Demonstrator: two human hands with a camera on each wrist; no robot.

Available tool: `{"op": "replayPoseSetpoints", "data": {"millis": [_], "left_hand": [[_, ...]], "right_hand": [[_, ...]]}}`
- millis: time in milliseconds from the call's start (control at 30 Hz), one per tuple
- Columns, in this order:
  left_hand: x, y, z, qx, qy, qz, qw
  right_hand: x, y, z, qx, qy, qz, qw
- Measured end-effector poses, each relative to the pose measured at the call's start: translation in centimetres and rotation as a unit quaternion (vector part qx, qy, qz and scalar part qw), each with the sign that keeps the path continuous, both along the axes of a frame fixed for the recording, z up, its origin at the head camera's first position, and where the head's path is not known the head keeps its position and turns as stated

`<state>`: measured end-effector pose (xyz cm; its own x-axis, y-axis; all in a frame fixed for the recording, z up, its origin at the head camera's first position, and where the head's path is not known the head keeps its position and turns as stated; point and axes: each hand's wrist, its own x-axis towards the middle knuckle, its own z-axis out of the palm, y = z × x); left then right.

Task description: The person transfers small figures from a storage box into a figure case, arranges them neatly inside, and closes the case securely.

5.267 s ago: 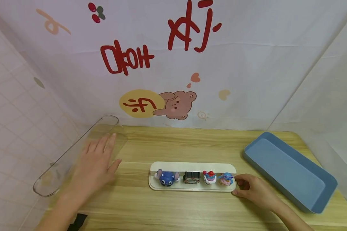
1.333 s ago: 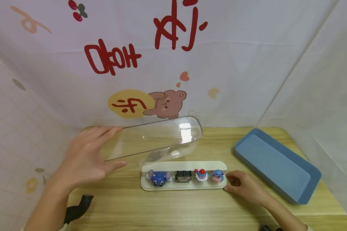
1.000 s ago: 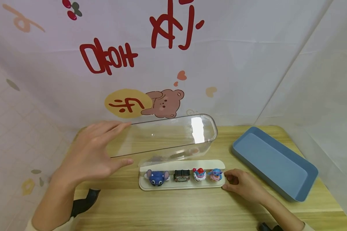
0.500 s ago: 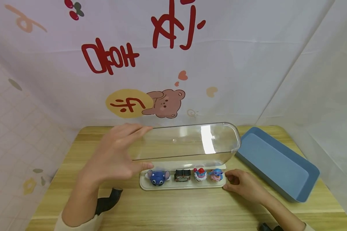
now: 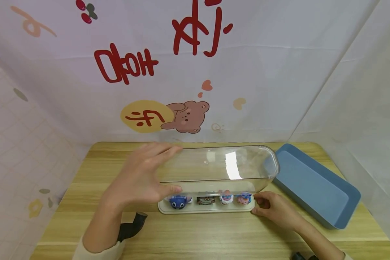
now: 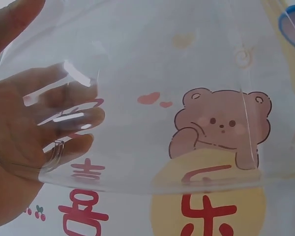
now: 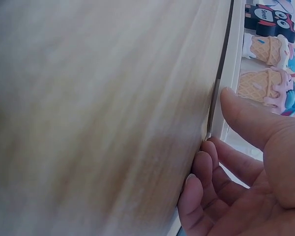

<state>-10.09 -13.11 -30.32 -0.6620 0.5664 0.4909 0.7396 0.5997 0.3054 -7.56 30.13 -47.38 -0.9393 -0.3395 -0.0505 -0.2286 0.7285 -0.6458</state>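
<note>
My left hand (image 5: 139, 177) holds a long clear plastic cover (image 5: 214, 164) by its left end, thumb at the near edge and fingers at the far one. The cover hangs tilted over a white oblong base (image 5: 208, 210), overlapping its back part. On that base stand several small figurines: a blue big-eared one (image 5: 178, 202), a black one with large eyes (image 5: 206, 199), a red-and-white one (image 5: 225, 198) and a blue-and-pink one (image 5: 244, 199). At the base's right end, my right hand (image 5: 276, 209) grips its edge; the right wrist view shows the thumb (image 7: 250, 115) on the rim.
To the right lies a shallow blue tray (image 5: 315, 184), angled on the wooden table (image 5: 195, 234). Behind the table hangs a white cloth (image 5: 263, 72) printed with a bear and red characters. Black straps (image 5: 131, 227) sit by the left wrist.
From the far left, my left hand has brought the clear cover rightward, then lowered it toward the base and over the figurines. My right hand has stayed at the base's right end.
</note>
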Motion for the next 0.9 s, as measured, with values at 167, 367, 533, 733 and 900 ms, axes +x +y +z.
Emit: {"op": "replayPoseSetpoints", "data": {"millis": [167, 367, 533, 733, 900], "left_hand": [[0.0, 0.3, -0.4, -0.004, -0.009, 0.004, 0.9999], [0.0, 0.6, -0.8, -0.006, -0.018, 0.001, 0.9998], [0.0, 1.0, -1.2, -0.004, -0.021, -0.006, 0.9997], [-0.1, 1.4, -1.7, -0.009, -0.023, -0.011, 0.9996], [-0.1, 1.7, -2.1, -0.013, -0.032, -0.008, 0.9994]], "right_hand": [[0.0, 0.0, 0.0, -0.010, -0.003, -0.002, 0.9999], [0.1, 0.0, 0.0, -0.031, -0.015, -0.006, 0.9994], [0.1, 0.0, 0.0, -0.023, -0.015, -0.004, 0.9996], [0.1, 0.0, 0.0, -0.028, -0.023, 0.011, 0.9993], [0.0, 0.1, 0.0, -0.040, -0.023, 0.016, 0.9988]]}}
